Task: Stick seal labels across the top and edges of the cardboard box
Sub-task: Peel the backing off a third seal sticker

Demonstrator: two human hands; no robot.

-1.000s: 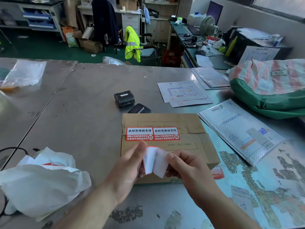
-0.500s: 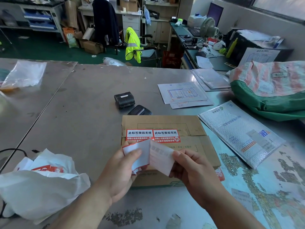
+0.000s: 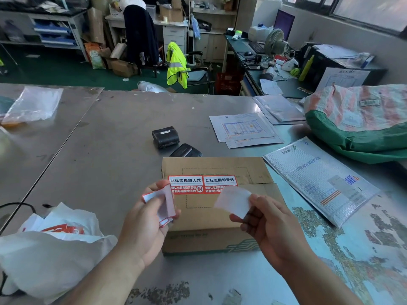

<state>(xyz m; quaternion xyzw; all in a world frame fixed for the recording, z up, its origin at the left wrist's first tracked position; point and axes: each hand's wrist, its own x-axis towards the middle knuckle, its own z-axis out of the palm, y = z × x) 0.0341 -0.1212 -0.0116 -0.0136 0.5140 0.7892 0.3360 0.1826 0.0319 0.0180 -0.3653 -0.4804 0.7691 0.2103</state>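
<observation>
— What are the hands holding?
— The left hand [image 3: 143, 225] is pinching a red-edged label [image 3: 165, 202]; the right hand [image 3: 271, 225] is pinching a white backing paper [image 3: 233, 200].
— And the cardboard box [image 3: 204, 216]?
— It is lying just beyond them, at six o'clock from the black device [image 3: 165, 136], wearing two stuck seal labels [image 3: 202, 184].

Steel table [image 3: 110, 150] bears cardboard box [image 3: 211, 216], bubble mailer [image 3: 319, 179], papers [image 3: 244, 128], white bag [image 3: 44, 256].

Cardboard box [image 3: 198, 214] lies flat, two red seal labels [image 3: 202, 183] across its seam
</observation>
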